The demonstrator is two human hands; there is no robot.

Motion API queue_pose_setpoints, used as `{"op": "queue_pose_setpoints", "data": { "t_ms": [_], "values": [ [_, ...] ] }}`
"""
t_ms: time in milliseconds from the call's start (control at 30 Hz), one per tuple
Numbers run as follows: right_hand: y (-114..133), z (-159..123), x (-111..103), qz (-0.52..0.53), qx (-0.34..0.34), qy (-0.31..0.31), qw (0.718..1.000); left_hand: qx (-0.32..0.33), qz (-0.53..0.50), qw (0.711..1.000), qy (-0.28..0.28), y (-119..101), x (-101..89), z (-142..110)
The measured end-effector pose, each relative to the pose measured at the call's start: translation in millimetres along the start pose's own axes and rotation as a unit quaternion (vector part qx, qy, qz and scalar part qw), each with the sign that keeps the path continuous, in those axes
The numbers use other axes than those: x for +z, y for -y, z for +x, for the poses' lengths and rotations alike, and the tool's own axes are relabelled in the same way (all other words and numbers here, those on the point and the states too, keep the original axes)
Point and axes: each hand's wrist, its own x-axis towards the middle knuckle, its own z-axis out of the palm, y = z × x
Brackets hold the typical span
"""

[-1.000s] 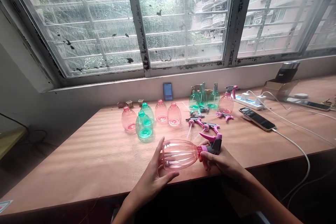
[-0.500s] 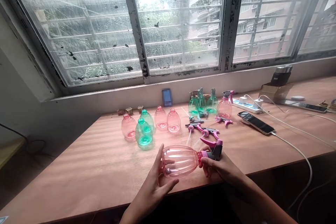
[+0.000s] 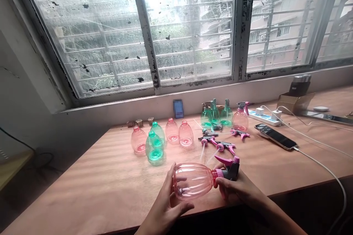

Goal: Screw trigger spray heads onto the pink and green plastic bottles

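Note:
A clear pink spray bottle (image 3: 193, 180) lies sideways in the air over the table's front edge, its base to the left. My left hand (image 3: 171, 198) cups the base, fingers behind it and thumb below. At the neck, my right hand (image 3: 230, 187) closes its thumb and fingers round the pink collar of the grey and pink spray head (image 3: 231, 168), which sits on the bottle mouth. Just beyond lie several loose spray heads (image 3: 220, 147) with thin tubes. Topless bottles, pink (image 3: 185, 134) and green (image 3: 154, 150), stand upright to the left.
Green spray bottles (image 3: 226, 114) and a pink one (image 3: 240, 119) with heads fitted stand by the window wall. At right are a phone (image 3: 275, 137) on a cable, a power strip (image 3: 264, 117) and a cardboard box (image 3: 293, 102). A small blue-screened device (image 3: 178, 109) leans on the wall.
The view has tilted up slightly, so everything sits lower and a little to the right in the picture. Both hands keep their hold on the spray bottle.

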Motion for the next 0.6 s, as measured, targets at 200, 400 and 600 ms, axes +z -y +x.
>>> {"op": "queue_pose_setpoints", "data": {
  "t_ms": [200,400,600],
  "values": [
    [-3.5,0.6,-1.7,-0.006,-0.004,0.001,1.0,-0.004,-0.017,1.0,0.004,0.1,-2.3,-3.5],
    [-4.4,0.9,-2.6,-0.008,-0.001,-0.004,1.0,-0.001,-0.016,1.0,0.005,-5.0,0.9,-1.5],
    [-6.6,4.1,-3.4,0.007,0.005,-0.013,1.0,0.022,0.028,0.999,-0.006,2.4,-1.0,0.0]
  ]
}}
